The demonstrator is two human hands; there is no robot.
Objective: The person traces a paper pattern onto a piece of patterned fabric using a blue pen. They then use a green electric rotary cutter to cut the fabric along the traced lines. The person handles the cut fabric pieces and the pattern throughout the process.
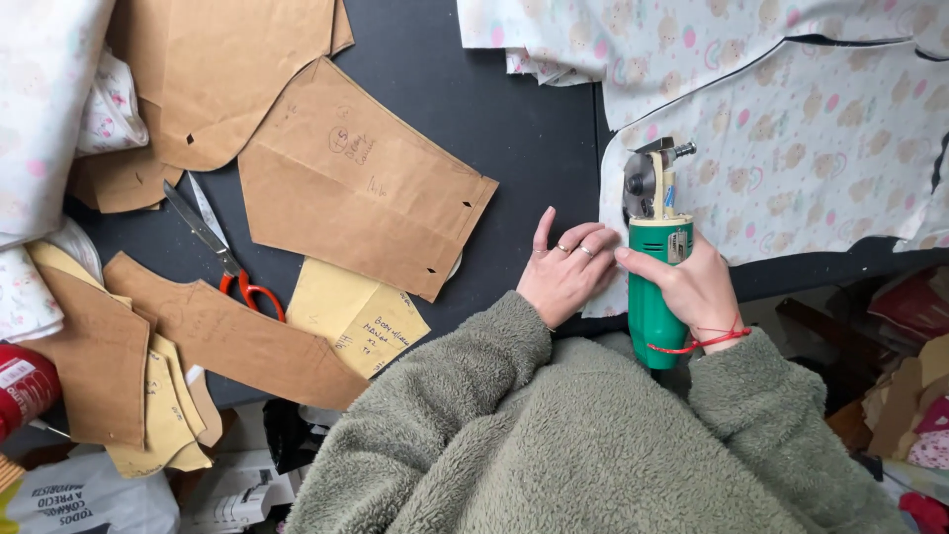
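Fuzzy green sleeves (554,435) are filling the near edge of the view, and from them both hands are reaching onto the dark table (514,109). The right hand (697,287) is wrapping its fingers tightly around the green body of a rotary fabric cutter (656,267), whose round blade is standing at the near-left edge of the printed fabric (811,148) spread across the far right. The left hand (565,272) is lying flat just left of the cutter, fingers pressed loosely together and resting on the fabric edge, fingertips close to the tool's body. Judging by this, a clean cut is depending on the left hand holding the cloth flat while staying behind and beside the blade, and on the cutter being guided slowly with its base flat. Brown paper patterns (361,178) and red-handled scissors (222,252) are lying well apart to the left.
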